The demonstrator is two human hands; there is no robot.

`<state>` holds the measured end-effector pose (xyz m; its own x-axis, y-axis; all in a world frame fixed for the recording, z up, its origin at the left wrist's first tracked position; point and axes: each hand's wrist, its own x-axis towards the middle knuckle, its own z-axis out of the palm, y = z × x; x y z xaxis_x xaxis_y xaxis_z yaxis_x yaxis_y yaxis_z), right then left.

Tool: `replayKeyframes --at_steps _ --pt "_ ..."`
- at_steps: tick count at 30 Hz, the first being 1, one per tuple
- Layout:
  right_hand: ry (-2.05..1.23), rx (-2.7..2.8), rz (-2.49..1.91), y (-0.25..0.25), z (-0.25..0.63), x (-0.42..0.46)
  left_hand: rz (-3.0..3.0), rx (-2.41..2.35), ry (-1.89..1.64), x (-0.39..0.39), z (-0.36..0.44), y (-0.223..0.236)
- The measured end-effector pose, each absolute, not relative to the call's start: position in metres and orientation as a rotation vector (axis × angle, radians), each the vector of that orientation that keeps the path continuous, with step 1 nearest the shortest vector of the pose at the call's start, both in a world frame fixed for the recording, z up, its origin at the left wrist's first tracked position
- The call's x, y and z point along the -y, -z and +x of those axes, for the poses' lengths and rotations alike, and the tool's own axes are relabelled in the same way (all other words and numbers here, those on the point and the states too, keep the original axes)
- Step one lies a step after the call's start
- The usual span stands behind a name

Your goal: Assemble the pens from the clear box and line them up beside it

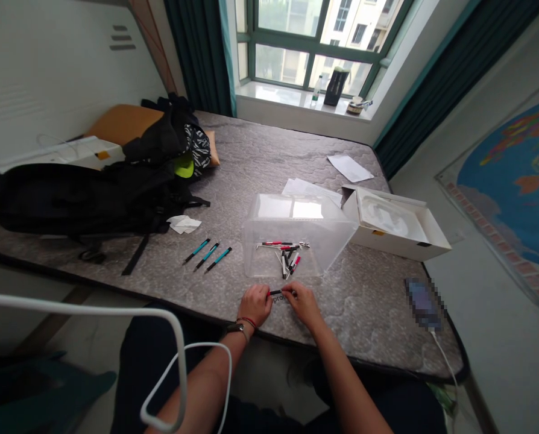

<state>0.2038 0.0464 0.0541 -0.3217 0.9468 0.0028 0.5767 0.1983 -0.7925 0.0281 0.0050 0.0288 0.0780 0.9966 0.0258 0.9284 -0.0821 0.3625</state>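
Near the front edge of the mattress my left hand [254, 305] is closed around the red end of a dark pen [275, 292]. My right hand [301, 301] pinches the pen's other end with thumb and fingertips. Just beyond both hands a clear plastic bin [337, 232] lies with its open side toward me. Inside it is a loose pile of red, black, white and silver pen pieces [290, 259]. To the left, three teal and black pens [206, 256] lie side by side on the mattress.
A crumpled tissue [184, 224] and black backpack [75, 196] lie left on the grey mattress [360, 307]. An open white box [400, 241] stands right of the bin, near white papers [348, 167]. A phone [423, 303] charges at the right edge. A white tube [93, 306] crosses the lower left.
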Motion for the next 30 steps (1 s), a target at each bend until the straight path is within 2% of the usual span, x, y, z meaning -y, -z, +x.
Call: replayKeyframes --at_steps 5,30 --pt "-0.928 2.111 -1.457 -0.047 0.203 -0.05 2.094 -1.936 -0.406 -0.005 0.028 -0.028" --pt "-0.962 2.068 -1.554 -0.036 0.2 -0.042 2.11 -1.912 -0.442 -0.004 0.027 -0.027"
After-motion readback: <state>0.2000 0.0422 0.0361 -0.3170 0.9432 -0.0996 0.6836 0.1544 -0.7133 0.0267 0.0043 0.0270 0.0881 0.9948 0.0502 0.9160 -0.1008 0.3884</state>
